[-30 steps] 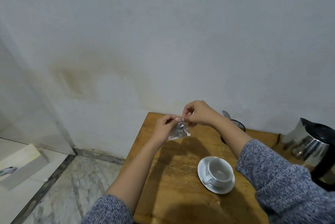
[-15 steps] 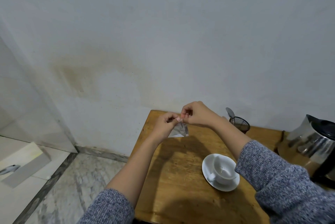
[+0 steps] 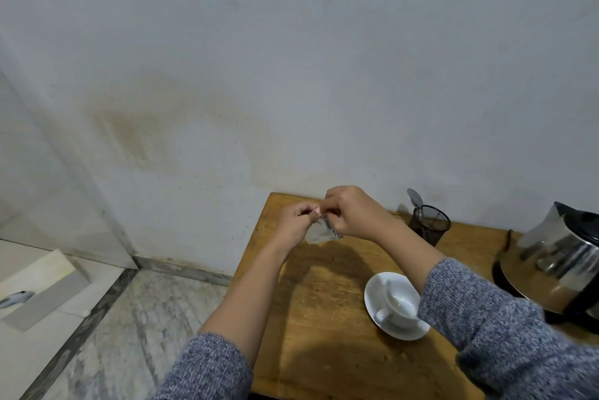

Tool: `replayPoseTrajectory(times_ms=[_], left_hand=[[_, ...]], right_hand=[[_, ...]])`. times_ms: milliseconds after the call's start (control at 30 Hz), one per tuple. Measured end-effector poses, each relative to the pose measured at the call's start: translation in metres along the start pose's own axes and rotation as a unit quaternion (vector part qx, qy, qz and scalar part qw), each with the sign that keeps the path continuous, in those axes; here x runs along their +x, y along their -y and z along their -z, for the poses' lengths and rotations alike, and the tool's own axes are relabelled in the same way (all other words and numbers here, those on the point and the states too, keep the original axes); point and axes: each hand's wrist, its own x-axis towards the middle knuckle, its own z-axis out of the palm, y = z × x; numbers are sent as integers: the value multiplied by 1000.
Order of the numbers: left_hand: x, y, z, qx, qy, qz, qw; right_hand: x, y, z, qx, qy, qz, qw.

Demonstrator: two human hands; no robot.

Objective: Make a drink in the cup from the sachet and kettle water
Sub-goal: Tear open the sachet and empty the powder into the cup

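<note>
A plain home corner: a worn wooden surface (image 3: 324,318) against a stained painted wall (image 3: 201,127), marble floor (image 3: 136,328), steel electric kettle (image 3: 564,257), white cup (image 3: 400,302) on saucer (image 3: 372,297).

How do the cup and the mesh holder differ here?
The cup is white and solid-walled; the mesh holder is black and see-through. The cup sits on a saucer, the mesh holder directly on the table. The cup looks empty; the mesh holder has a spoon sticking out. Both stand upright, untouched.
</note>
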Motion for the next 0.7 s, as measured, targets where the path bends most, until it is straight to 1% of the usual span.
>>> replayPoseTrajectory(times_ms=[67,167,233,367,500,600,667,700], left_hand=[[3,1,-1,2,-23,12,1000],[12,4,4,-35,-85,53,994],[19,9,12,-26,-122,54,991],[23,13,30,-9,-167,40,985],[27,18,48,-48,-234,42,970],[26,17,63,-79,-259,32,962],[23,15,69,-108,-248,19,962],[20,15,72,-125,-239,12,963]], right_hand=[[-2,1,-1,-19,-10,36,999],[-3,12,-3,-32,-8,95,995],[-2,20,-4,-29,-2,121,992],[-3,27,-4,-20,25,145,989],[-3,32,-10,-18,71,163,984],[-6,34,-17,5,94,148,985],[-11,31,-26,33,99,92,990],[-15,28,-33,50,100,51,992]])
